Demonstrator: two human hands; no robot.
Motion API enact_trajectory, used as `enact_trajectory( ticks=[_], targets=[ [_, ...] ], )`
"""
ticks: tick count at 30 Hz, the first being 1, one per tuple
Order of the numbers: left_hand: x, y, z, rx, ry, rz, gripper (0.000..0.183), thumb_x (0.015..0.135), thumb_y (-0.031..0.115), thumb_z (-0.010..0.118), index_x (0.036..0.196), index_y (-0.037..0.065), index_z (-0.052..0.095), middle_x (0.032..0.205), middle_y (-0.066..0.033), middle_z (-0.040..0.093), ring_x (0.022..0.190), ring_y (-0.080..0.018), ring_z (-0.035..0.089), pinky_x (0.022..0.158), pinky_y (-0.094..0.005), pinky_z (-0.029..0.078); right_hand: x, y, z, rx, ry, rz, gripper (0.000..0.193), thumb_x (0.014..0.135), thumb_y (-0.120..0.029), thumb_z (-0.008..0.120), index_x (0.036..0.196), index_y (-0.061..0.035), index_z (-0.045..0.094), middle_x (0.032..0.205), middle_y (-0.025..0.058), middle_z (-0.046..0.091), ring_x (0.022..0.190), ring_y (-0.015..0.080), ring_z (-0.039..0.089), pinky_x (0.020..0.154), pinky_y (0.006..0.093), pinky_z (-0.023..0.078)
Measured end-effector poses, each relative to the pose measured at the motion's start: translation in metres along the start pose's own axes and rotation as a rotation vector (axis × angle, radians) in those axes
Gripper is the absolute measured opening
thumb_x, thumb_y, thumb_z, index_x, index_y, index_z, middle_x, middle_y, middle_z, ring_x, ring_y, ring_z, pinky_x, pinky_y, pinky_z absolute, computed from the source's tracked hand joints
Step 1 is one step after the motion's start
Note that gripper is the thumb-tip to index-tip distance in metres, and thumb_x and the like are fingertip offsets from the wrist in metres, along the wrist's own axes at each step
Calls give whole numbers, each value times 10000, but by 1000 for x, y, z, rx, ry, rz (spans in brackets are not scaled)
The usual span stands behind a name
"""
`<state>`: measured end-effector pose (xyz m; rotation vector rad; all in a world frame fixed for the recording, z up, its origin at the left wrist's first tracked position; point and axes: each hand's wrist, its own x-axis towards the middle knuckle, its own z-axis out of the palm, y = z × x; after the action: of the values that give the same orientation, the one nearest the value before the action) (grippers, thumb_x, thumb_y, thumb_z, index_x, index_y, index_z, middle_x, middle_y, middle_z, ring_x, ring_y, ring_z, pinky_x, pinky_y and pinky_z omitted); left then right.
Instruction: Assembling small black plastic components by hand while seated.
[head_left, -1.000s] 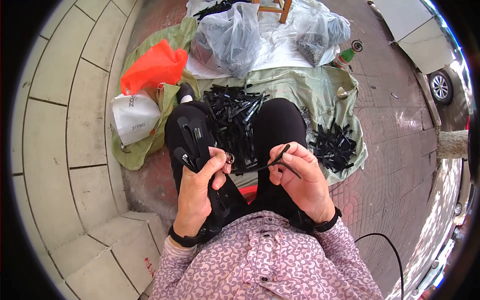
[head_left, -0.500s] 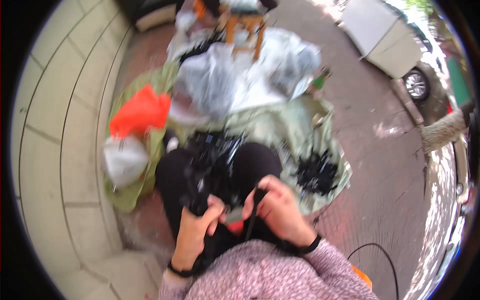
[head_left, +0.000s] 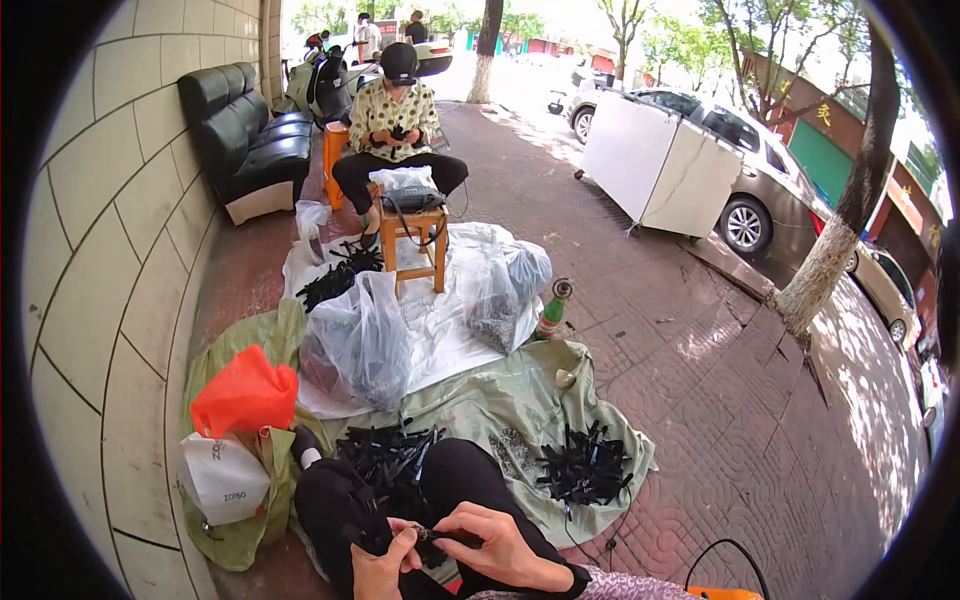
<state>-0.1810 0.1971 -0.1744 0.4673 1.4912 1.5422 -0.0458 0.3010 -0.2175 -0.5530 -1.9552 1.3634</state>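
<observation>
My left hand (head_left: 388, 562) is closed, thumb and fingers pinching a small dark piece (head_left: 424, 534) with a shiny bit on it. From the other side my right hand (head_left: 500, 545) pinches the same piece, its fingers bent together just above my lap. The piece is mostly covered by my fingertips, so its kind is unclear. Between my knees lies a heap of black strips (head_left: 385, 455) with some shiny parts. A second pile of black strips (head_left: 588, 465) rests on the green sheet (head_left: 455, 400), to the right of my knee.
Clear plastic bags (head_left: 360, 335) stand on a white sheet (head_left: 440, 335). Left are a red bag (head_left: 245, 390) and a white bag (head_left: 225, 480). Beyond a wooden stool (head_left: 412, 245), a seated person (head_left: 395, 130) handles something black. A green bottle (head_left: 551, 312) stands right; a tiled wall (head_left: 120, 300) runs left.
The view has tilted up, bringing the seated person and street into sight. My hands have come together on the small piece; before, they were apart, the right one pinching a black strip.
</observation>
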Motion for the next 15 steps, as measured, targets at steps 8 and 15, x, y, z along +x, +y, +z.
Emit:
enact_trajectory(
  ticks=[8, 15],
  targets=[
    [-4, -18, -2, 110, 186, 122, 92, 871, 92, 663, 858, 9, 628, 666, -40, 607, 502, -90, 524, 479, -227, 369, 0, 0, 7, -37, -128, 1, 146, 776, -27, 731, 909, 1, 681, 782, 122, 622, 701, 266, 633, 624, 345, 499],
    [11, -31, -3, 119, 148, 79, 110, 882, 90, 678, 888, -19, 669, 702, -36, 659, 566, -81, 611, 548, -223, 470, -1, -4, 4, 265, -183, 334, 118, 858, 70, 656, 975, 58, 648, 936, 64, 568, 722, 109, 655, 573, 223, 524]
  ],
)
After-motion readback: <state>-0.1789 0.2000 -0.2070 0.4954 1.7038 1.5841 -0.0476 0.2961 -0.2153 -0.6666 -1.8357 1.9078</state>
